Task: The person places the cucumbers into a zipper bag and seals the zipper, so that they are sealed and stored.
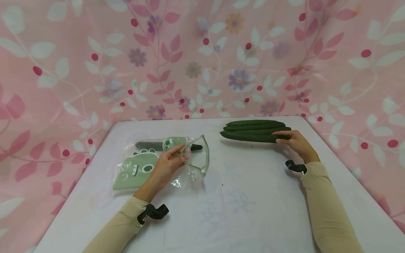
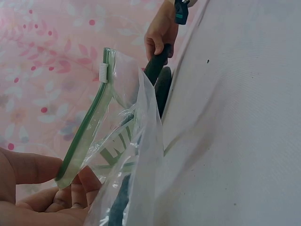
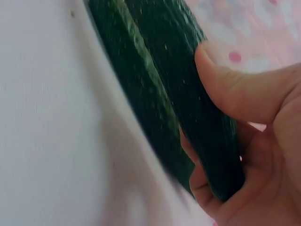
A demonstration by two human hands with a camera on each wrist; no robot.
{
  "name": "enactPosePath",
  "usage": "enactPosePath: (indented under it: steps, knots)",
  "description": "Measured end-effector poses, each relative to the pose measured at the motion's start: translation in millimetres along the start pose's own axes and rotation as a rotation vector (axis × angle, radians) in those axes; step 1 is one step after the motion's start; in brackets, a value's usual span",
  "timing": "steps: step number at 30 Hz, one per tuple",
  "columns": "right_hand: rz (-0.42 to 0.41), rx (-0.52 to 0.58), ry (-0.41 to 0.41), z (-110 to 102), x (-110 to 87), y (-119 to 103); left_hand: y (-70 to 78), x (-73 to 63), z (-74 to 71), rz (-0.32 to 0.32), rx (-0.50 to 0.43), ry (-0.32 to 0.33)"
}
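Note:
My left hand (image 1: 166,167) pinches the green zip edge of a clear zip bag (image 1: 136,174) printed with a green one-eyed monster. The bag's mouth gapes to the right, and a white slider (image 2: 103,73) sits on the strip in the left wrist view. Inside the bag lies one dark green cucumber (image 1: 148,145). At the back right, my right hand (image 1: 297,142) grips the near end of a long cucumber (image 3: 181,80), thumb on one side and fingers curled round the other. Another cucumber (image 3: 136,89) lies right beside it on the table.
Several cucumbers (image 1: 256,123) lie side by side near the back edge of the white-covered table (image 1: 240,211). A pink floral cloth (image 1: 202,70) hangs behind and on both sides. Black camera mounts (image 1: 155,212) are strapped to both sleeved wrists.

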State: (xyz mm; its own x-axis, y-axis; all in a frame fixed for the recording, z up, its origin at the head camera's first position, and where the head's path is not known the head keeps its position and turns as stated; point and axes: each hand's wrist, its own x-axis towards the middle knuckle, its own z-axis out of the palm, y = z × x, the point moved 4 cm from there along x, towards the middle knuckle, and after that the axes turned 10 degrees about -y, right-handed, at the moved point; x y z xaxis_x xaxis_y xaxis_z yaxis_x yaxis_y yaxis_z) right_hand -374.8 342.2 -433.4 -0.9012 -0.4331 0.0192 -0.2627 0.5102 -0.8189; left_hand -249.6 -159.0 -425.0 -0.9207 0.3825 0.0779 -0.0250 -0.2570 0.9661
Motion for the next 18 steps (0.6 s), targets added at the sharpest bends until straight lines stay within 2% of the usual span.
enactPosePath:
  steps: [8,18]
  knots:
    - [0.033,0.000,0.029,2,1.9,-25,2.7,3.2,0.0,0.017,-0.002,-0.001]
    - [0.035,0.020,0.040,10,0.3,-54,3.4,-0.5,-1.5,0.017,-0.007,-0.004]
